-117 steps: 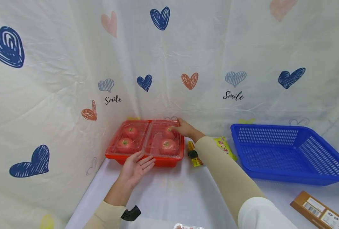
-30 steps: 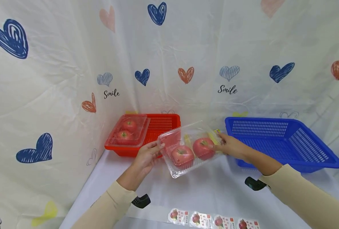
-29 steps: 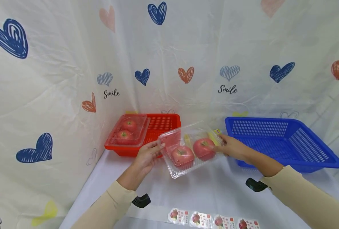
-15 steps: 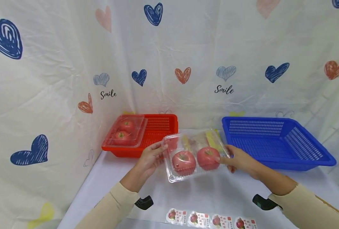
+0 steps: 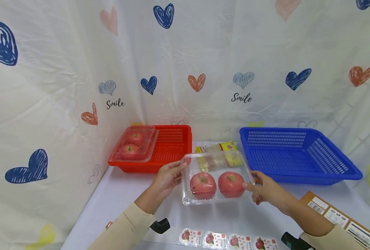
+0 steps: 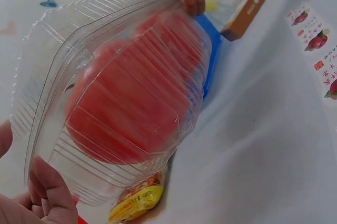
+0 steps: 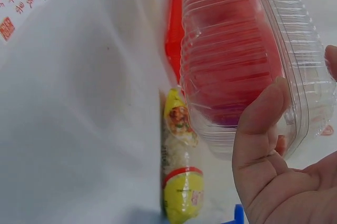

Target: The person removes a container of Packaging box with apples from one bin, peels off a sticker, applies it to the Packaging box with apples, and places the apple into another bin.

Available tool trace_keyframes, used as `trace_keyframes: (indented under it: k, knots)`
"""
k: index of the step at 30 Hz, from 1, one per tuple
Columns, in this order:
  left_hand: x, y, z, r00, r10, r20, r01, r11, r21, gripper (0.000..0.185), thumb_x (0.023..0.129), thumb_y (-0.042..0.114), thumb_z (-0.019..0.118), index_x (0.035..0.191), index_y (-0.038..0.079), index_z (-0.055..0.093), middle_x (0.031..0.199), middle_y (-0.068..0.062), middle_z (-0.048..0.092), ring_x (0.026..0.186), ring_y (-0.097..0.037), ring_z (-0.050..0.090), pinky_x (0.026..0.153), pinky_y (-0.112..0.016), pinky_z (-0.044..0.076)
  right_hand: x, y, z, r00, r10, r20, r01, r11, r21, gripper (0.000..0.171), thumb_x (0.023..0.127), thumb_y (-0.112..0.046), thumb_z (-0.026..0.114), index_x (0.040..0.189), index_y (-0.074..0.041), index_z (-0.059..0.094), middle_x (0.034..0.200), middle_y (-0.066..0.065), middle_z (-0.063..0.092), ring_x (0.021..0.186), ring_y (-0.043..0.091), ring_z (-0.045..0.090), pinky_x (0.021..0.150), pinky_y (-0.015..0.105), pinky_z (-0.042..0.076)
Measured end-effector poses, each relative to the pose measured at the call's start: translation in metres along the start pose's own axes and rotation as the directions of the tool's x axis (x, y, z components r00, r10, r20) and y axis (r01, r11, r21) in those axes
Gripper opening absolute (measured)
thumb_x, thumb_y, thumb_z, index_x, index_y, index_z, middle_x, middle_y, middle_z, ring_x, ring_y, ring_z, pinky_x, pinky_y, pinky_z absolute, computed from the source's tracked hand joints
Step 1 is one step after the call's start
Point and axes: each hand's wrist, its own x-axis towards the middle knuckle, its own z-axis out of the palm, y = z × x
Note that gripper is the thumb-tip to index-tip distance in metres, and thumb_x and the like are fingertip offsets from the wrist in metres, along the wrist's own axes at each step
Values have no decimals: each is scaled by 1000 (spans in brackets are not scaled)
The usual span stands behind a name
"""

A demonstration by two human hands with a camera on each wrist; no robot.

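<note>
Both hands hold up a clear plastic clamshell box [image 5: 217, 201] above the table, its lid down. Two red apples [image 5: 203, 185] sit side by side inside it. My left hand [image 5: 167, 178] pinches the box's left edge, thumb on top. At the opposite edge my right hand [image 5: 267, 189] grips with thumb and curled fingers. In the left wrist view the box's ribbed wall [image 6: 131, 113] shows the apples blurred through it. In the right wrist view the right hand's fingers [image 7: 260, 124] press against the rim. A second clamshell box [image 5: 151, 139] of apples lies in the red basket [image 5: 175, 168].
A blue basket [image 5: 297, 152] stands at the back right. Behind the held box lies a yellow food packet [image 5: 230, 146]. Apple-printed labels [image 5: 215, 239] line the near table edge. A brown carton [image 5: 336, 217] lies at the right, partly behind the right arm.
The clamshell box was lifted from the red basket's right half. Lately it has come lower and nearer and levelled out, both hands keeping hold. The carton has come into view.
</note>
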Motion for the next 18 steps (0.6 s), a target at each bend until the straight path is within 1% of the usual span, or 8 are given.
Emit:
trace_keyframes:
  k: [3,5,6,9,14,18]
  knots:
    - [2,-6,-1,1000,-2,-12,2,1000,7,46,85,33,76,121,7,68,122,-17,62,94,-23,61,79,-31,54,-3,6,2,1000,-6,10,6,999,45,84,95,-33,64,147,9,12,123,27,43,68,25,57,63,38,55]
    - [4,-10,-2,1000,-8,-20,8,1000,7,46,84,33,77,120,6,68,118,-16,64,92,-22,61,78,-31,54,-5,10,3,1000,-2,15,1,996,85,82,96,-30,63,147,8,12,113,20,47,67,24,57,63,38,55]
    - [4,-13,-3,1000,-11,-26,11,1000,11,46,84,33,77,120,6,68,116,-15,65,91,-22,61,78,-31,54,-5,13,4,1000,1,17,-3,995,100,81,96,-30,63,146,8,12,108,17,47,67,24,57,63,37,55]
    - [6,-18,-4,999,-21,-40,21,1000,16,48,82,32,78,120,4,68,110,-12,68,89,-22,60,76,-31,54,-6,20,7,999,3,37,-8,989,147,80,96,-28,63,146,7,11,100,13,46,66,21,57,63,36,55]
    - [8,-25,-5,998,-21,-59,23,999,35,47,83,31,78,119,3,67,103,-9,68,85,-21,59,77,-32,54,-6,31,11,998,-14,58,3,983,185,79,97,-27,61,146,7,9,98,12,46,66,19,56,63,36,55]
    - [9,-28,-3,998,-4,-55,4,1000,16,45,85,23,77,121,-1,64,94,-6,66,80,-19,56,73,-30,54,-5,38,13,998,-22,62,10,981,193,78,98,-27,59,146,7,8,98,13,46,65,18,54,63,37,55]
